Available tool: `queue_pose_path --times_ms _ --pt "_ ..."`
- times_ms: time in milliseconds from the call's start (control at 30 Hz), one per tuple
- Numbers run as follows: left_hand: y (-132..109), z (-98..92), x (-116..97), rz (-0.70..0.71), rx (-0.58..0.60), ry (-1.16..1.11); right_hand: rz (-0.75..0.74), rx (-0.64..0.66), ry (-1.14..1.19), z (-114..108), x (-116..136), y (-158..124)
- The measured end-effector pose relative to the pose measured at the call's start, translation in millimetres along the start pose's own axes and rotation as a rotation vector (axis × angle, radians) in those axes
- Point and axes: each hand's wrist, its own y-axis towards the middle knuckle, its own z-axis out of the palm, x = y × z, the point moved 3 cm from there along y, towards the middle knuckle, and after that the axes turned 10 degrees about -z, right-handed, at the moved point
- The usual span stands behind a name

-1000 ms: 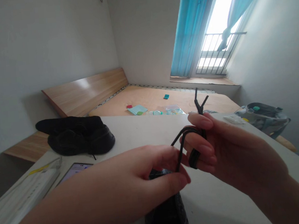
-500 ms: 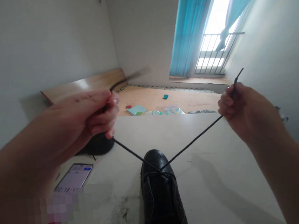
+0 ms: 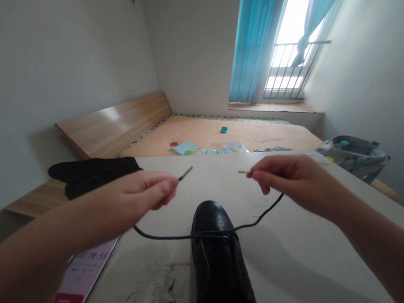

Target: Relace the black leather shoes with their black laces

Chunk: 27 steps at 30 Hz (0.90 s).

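A black leather shoe (image 3: 219,259) stands on the white table (image 3: 305,256), toe pointing away from me. Its black lace (image 3: 160,235) hangs slack to both sides from the top eyelets. My left hand (image 3: 145,195) pinches the left lace end, whose tip pokes out toward the middle. My right hand (image 3: 290,178) pinches the right lace end, tip pointing left. Both hands hover above the toe, the two tips a short way apart.
A second black shoe (image 3: 90,176) lies on the table's far left. A phone (image 3: 79,282) showing a timer rests at the lower left. Beyond the table are a wooden bed frame (image 3: 215,136) with small items, a grey bag (image 3: 356,155) at right, and a window with blue curtains.
The hands first held the laces together, then pulled them taut and wide apart. Now they have come lower and closer, and the lace hangs slack.
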Motion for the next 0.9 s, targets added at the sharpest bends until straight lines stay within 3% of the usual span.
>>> queue_pose_path --times_ms 67,133,233,367,633,900 --pt "-10.8 24.1 -4.0 0.022 0.188 0.126 0.095 0.165 -0.002 19.7 -0.1 -12.5" --pt "-22.0 39.6 -1.8 0.019 0.244 0.129 0.175 0.265 -0.029 32.8 -1.3 -24.8" --pt "-34.8 53.3 8.6 0.018 0.235 0.154 0.21 0.35 -0.084 42.0 -2.2 -37.9" --pt "-40.7 65.1 22.1 0.061 0.166 0.236 0.15 0.468 -0.151 48.6 0.2 -46.1" --pt "-36.0 80.7 30.2 0.112 0.225 0.288 0.103 0.478 -0.212 52.7 2.4 -49.0" --pt "-35.6 83.7 30.3 0.166 0.164 0.208 0.111 0.467 -0.105 61.9 -6.3 -54.5"
